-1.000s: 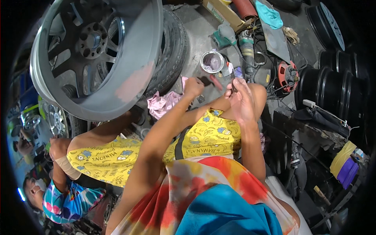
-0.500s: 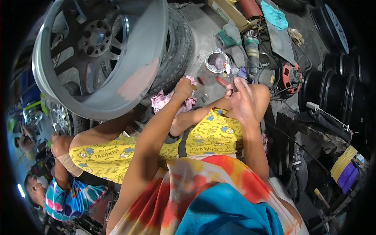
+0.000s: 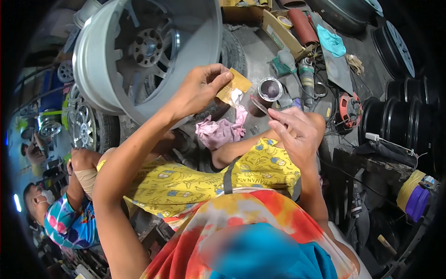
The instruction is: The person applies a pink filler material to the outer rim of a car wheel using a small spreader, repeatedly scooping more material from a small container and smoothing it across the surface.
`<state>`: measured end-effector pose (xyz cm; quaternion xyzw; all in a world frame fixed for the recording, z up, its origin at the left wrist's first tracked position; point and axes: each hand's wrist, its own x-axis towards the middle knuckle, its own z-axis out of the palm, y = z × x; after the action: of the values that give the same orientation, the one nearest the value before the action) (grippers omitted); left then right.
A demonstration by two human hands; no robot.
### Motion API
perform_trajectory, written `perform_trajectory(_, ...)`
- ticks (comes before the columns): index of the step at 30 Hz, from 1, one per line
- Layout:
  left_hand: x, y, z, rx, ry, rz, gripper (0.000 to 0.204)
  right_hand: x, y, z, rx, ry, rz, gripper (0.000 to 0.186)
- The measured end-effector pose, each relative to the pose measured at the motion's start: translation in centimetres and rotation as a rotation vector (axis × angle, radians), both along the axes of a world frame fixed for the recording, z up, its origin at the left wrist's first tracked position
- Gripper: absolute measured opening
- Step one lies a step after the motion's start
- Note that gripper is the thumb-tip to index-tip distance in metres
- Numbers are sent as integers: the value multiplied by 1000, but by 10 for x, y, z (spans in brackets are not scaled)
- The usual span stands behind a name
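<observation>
My left hand (image 3: 202, 86) is raised beside a large grey alloy wheel (image 3: 102, 69). Pinched between its thumb and fingers is a flat, tan square card (image 3: 238, 83), like a spreader. A pale bit shows at the card's lower corner; whether it is putty or cloth I cannot tell. My right hand (image 3: 297, 135) grips a thin putty knife (image 3: 259, 104), its handle mostly hidden by the fingers. The blade points toward an open tin (image 3: 271, 98) with greyish-purple paste inside. Below my left hand, a crumpled pink cloth (image 3: 218, 132) lies by my leg.
Behind the tin lie a green sander (image 3: 283, 63), a power tool (image 3: 306, 76) and a cardboard box (image 3: 281, 35). A red cable reel (image 3: 349, 110) and black wheels (image 3: 395, 118) stand on the right. Another person (image 3: 69, 214) sits at the far left. A tyre (image 3: 232, 51) is behind the wheel.
My left hand has risen from the pink cloth, bringing the tan card into view. My right hand has lowered slightly, and the putty knife is tilted further left. The view has shifted left.
</observation>
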<state>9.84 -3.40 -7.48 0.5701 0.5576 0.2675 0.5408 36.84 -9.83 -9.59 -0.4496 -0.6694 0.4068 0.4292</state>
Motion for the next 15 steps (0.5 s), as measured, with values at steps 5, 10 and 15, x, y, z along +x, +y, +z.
perform_trajectory(5, -8, -22, 46, 234, 124, 11, 32, -32, -1, 33, 248, -64, 38, 27)
perform_trajectory(10, -10, -34, 72, 353, 207, 40, 29, -54, -7, 40, 280, -58, 88, 27)
perform_trajectory(15, -12, -38, 77, 385, 209, 32, 28, -53, -6, 56, 272, -103, -1, 27)
